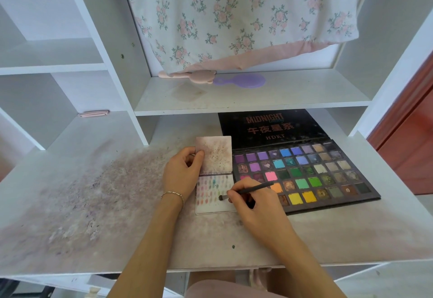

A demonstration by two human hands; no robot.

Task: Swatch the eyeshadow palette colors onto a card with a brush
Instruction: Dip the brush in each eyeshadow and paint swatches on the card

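Pinched low on its slim dark handle, the brush (248,191) sits in the right hand (255,200) like a pencil, its tuft touching the right part of the card (214,207), beside rows of small coloured smudges. The brush looks light and stiff in the shaft, soft at the tip; a hold close to the ferrule, as here, should give fine control with little pressure. The left hand (184,172) pinches the upper leaf (214,154) of the card between thumb and fingers and props it up, which also steadies the lower leaf. That card seems thin and apt to slide or bend, so holding it by its edge makes sense. Just beside it on the right lies the open eyeshadow palette (302,171), flat on the powder-stained desk (93,192); its pressed pans are probably crumbly. Farther back, a purple mirror (241,80) rests on the shelf (234,98).
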